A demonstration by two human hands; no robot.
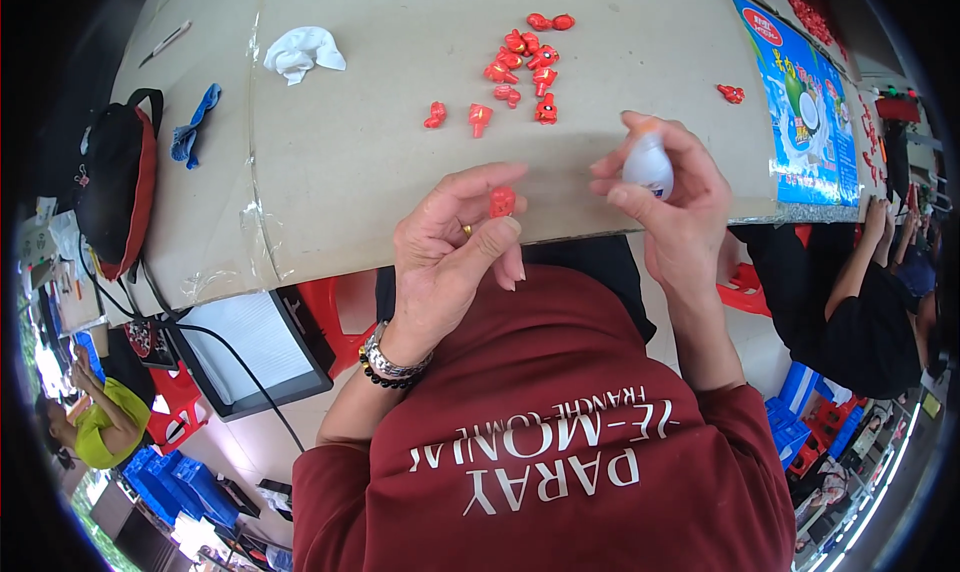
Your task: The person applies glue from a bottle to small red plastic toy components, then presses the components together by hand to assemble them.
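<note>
The likeliest mishap is a dropped piece: the left hand (440,240) pinches a small red piece (502,203) at the thumb and fingertips, so a slight slip could let it go. That hand is at the near edge of the worktop (370,157), so a dropped piece might roll back off it toward the lap.

The right hand (685,194) has its fingers curled round a bottle (648,167), with the thumb on its near side. Too hard a squeeze might force out some of whatever is inside, and whether its orange end is capped I cannot tell. The bottle and the held piece are apart — the gap between the hands is clear of both. A long reach forward from the left hand could knock the loose pieces (545,57) beyond it, since they lie close together, some seeming to touch.

The held piece is bright red, short and rounded, with a slight shine; darker marks show on it, too small to make out — and the fingers hide part of it. The bottle is pale and smooth, full-bellied toward the palm and narrowing away from it to the orange end.
</note>
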